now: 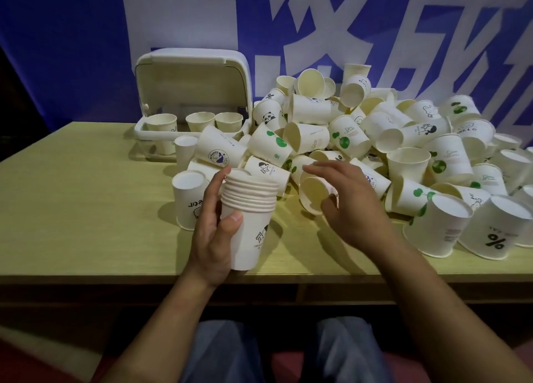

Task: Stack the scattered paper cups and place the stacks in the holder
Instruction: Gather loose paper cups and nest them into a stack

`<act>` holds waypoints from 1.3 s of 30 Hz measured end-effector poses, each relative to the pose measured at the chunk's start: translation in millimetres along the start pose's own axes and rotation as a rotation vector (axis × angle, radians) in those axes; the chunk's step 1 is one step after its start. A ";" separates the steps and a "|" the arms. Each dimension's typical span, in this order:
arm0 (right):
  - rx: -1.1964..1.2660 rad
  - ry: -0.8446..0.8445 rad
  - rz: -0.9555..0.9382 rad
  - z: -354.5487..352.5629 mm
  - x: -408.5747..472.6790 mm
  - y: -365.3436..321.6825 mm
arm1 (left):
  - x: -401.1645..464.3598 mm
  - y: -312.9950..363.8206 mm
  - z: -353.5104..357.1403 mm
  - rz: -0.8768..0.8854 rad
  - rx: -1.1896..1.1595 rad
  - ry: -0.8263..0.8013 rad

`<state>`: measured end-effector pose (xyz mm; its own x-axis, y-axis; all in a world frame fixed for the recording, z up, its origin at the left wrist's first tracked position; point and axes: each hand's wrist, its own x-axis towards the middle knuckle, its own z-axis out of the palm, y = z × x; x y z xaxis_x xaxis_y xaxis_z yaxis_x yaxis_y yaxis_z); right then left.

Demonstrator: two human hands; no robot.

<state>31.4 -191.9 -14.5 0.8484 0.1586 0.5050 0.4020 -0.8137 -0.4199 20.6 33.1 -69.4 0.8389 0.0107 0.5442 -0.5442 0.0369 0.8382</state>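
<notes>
You are sitting at a pale wooden table (86, 209) in a dim room, and a blue banner (72, 36) with large white characters is hanging behind it. Your left hand (215, 232) is gripping a stack of nested cups (248, 218), fingers clamped around it, at the frame's centre. Your right hand (343, 198) is closing its fingers on a single cup (313, 193) lying sideways. The loose cup pile (403, 140) is covering the table's right side. The white holder (190, 100), lid open, is standing at upper left with cups inside.
</notes>
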 end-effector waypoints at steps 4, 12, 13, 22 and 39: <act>-0.306 -0.339 0.053 -9.6 15.2 22.0 | -0.4 1.8 -2.5 -0.022 -0.045 0.033; -0.232 -0.472 0.060 -12.2 23.4 14.8 | -0.5 0.9 -3.5 -0.045 -0.045 0.032; -0.212 -0.483 0.049 -10.8 21.0 15.1 | -0.6 0.0 -3.5 -0.041 -0.035 0.027; 0.005 -0.137 0.077 -7.3 6.7 12.5 | -4.1 2.6 -0.9 0.035 0.086 -0.074; 0.818 0.127 0.069 23.9 5.7 -102.8 | -7.9 27.2 -16.5 0.127 0.137 -0.024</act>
<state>3.2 -93.9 13.6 0.8548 0.0194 0.5185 0.5154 -0.1475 -0.8442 -0.7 50.4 -51.4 0.7636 -0.0172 0.6454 -0.6436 -0.0997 0.7588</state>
